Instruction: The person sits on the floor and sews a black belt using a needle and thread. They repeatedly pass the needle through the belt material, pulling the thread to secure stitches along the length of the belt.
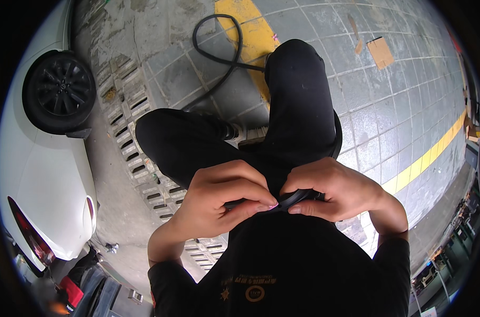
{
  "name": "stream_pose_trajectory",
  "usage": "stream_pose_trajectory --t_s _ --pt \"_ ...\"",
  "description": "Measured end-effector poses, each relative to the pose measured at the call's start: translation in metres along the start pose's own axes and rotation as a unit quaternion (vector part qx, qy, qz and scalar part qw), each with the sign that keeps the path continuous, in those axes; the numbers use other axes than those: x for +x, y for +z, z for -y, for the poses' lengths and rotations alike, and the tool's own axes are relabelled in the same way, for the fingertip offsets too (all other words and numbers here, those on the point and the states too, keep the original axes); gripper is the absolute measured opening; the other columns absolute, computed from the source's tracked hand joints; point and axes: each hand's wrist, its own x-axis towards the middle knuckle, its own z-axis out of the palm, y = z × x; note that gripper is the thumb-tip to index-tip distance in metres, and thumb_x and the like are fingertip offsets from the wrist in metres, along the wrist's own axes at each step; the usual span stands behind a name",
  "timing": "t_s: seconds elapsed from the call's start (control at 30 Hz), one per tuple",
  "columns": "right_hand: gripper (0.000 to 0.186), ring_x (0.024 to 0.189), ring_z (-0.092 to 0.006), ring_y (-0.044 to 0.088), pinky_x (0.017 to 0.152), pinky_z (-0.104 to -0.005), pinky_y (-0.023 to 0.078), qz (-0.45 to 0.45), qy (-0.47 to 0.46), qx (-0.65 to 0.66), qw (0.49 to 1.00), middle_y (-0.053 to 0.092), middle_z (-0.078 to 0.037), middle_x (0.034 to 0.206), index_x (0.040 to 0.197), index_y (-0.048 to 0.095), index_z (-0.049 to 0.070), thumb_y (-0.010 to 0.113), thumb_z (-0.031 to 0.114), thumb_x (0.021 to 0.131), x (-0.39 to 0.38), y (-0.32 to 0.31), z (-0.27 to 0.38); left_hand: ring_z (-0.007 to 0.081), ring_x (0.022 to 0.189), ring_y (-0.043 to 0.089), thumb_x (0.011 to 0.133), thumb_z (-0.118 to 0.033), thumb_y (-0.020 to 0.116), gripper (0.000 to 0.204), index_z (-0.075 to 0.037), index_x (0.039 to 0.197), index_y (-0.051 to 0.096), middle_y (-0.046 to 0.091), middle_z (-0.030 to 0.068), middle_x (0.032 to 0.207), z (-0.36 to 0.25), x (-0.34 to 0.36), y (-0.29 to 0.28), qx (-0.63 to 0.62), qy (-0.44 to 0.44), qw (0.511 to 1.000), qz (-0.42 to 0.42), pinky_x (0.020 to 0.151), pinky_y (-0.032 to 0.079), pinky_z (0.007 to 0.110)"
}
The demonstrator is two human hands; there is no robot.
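both hands are pinching one thin black rubber strip (298, 198) right at chest level, above the knees. looks like the working-it-through-the-fingers step; next move probably needs a firm grip. left hand (219, 198) curled over it, right hand (337, 190) knuckles up, fingertips nearly touching. black hose (219, 50) loops on the grey tiled floor (388, 121).

Both hands at the chest, left hand (219, 198) and right hand (337, 191) with fingers curled, fingertips nearly meeting.

Car service yard, white car (44, 174), drain grate (129, 121), painted paving (388, 121)
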Motion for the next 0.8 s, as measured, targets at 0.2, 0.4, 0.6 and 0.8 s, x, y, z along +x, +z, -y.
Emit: stream_pose_trajectory --t_s 0.2,0.4,0.6,0.8 --pt "0.017 0.063 -0.0255 0.062 0.053 -0.0329 0.044 0.023 0.016 -0.005 1.000 0.061 -0.011 0.076 0.091 0.061 -0.001 0.070 0.009 0.081 0.000 -0.002 0.001 0.0144 0.066 0.059 0.066 -0.003 0.078 0.015 -0.006 0.079 0.071 0.063 0.0030 0.080 -0.003 0.005 -0.002 0.046 0.031 0.998 0.034 0.054 0.045 0.025" --pt "0.017 0.054 -0.0253 0.059 0.047 -0.0325 0.042 0.054 0.048 -0.036 0.997 0.060 -0.011 0.068 0.091 0.061 -0.001 0.070 0.011 0.082 0.003 -0.006 0.007 0.0162 0.065 0.059 0.066 -0.003 0.077 0.015 -0.007 0.078 0.069 0.061 0.0022 0.078 -0.019 0.010 -0.002 0.142 0.012 0.988 0.055 0.053 0.047 0.027" --pt "0.015 0.051 -0.0315 0.055 0.047 -0.0377 0.040 0.099 0.078 -0.040 0.991 0.055 -0.016 0.057 0.092 0.061 -0.003 0.063 0.011 0.085 0.011 -0.011 0.012 0.0174 0.063 0.060 0.066 0.000 0.076 0.017 -0.006 0.081 0.068 0.060 0.0026 0.079 -0.029 0.015 -0.006 0.218 0.029 0.968 0.117 0.052 0.049 0.029" --pt "0.018 0.046 -0.0261 0.054 0.042 -0.0310 0.039 0.116 0.042 -0.007 0.992 0.057 -0.013 0.060 0.094 0.061 -0.003 0.067 0.008 0.082 0.011 -0.014 0.001 0.0177 0.062 0.059 0.064 0.001 0.075 0.021 -0.002 0.083 0.067 0.060 0.0048 0.083 -0.015 0.010 -0.003 0.199 0.093 0.969 0.115 0.049 0.048 0.027"
